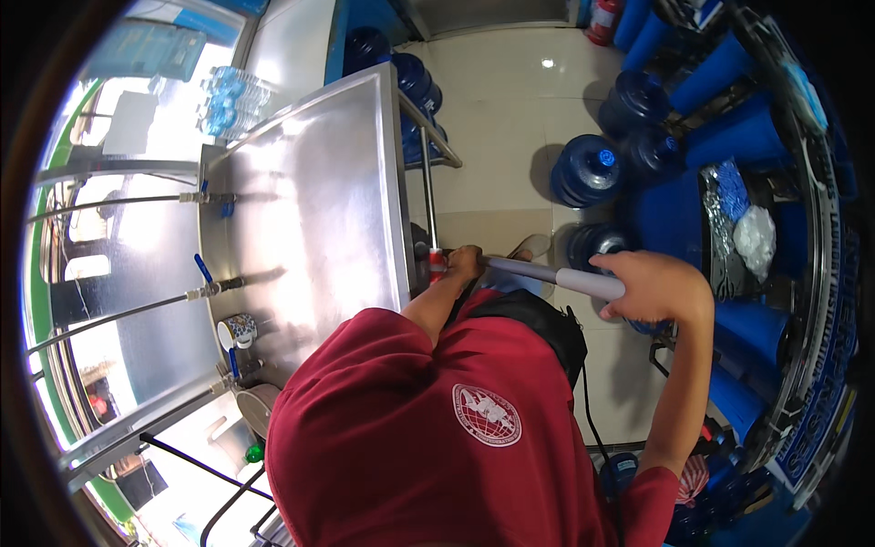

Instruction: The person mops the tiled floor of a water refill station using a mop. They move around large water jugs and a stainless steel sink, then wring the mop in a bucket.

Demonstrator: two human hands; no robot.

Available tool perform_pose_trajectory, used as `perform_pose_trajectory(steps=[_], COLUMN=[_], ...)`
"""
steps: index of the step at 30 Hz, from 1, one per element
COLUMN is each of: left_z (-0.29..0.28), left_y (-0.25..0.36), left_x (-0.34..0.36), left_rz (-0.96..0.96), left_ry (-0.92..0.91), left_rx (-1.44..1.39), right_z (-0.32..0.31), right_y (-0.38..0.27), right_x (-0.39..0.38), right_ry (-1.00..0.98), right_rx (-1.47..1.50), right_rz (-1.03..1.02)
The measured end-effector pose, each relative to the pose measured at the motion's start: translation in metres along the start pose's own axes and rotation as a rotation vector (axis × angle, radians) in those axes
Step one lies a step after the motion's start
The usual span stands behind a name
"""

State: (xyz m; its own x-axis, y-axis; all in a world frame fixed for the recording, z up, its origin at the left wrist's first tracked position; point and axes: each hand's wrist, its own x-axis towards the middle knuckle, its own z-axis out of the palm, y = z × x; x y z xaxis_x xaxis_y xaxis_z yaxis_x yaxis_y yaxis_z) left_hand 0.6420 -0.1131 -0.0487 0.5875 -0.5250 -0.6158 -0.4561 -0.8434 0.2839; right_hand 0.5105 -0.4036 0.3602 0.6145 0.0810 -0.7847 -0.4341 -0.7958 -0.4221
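A long pole [524,267] with a pale grey sleeve at its upper end runs between my two hands. My left hand [467,263] is closed around its far part, close beside the metal table's edge. At the grey end, my right hand [661,284] holds the pole against the palm, with some fingertips lifted off it. Whatever the pole ends in is hidden behind my left hand and body. A red fitting [437,263] shows just left of my left hand, by the foot of a metal rail [428,187].
On my left stands a stainless-steel table [314,196] with blue-handled taps [219,288] and a patterned mug [239,330]. Large blue water jugs [586,170] stand on the tiled floor [497,100] at right and beneath the table. Blue containers [743,137] line the right side.
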Motion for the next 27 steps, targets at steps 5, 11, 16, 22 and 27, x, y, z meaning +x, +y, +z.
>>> perform_pose_trajectory(steps=[5,11,16,22,27], left_z=[0.004,-0.007,-0.034,-0.065,-0.062], left_y=[-0.001,0.02,0.024,0.042,0.042], left_x=[0.015,0.038,0.044,0.079,0.111], left_rz=[0.012,0.048,0.153,0.221,0.326], left_ry=[0.049,0.152,0.181,0.24,0.302], left_rx=[-0.065,-0.178,-0.199,-0.25,-0.089], right_z=[0.012,0.025,0.033,0.029,0.033], right_y=[-0.004,-0.013,-0.049,-0.075,-0.082], right_x=[-0.009,-0.029,-0.041,-0.047,-0.039], right_ry=[0.363,0.483,0.368,0.416,0.453], right_rx=[-0.026,-0.034,-0.124,-0.177,-0.225], right_rz=[-0.049,0.13,0.267,0.27,0.27])
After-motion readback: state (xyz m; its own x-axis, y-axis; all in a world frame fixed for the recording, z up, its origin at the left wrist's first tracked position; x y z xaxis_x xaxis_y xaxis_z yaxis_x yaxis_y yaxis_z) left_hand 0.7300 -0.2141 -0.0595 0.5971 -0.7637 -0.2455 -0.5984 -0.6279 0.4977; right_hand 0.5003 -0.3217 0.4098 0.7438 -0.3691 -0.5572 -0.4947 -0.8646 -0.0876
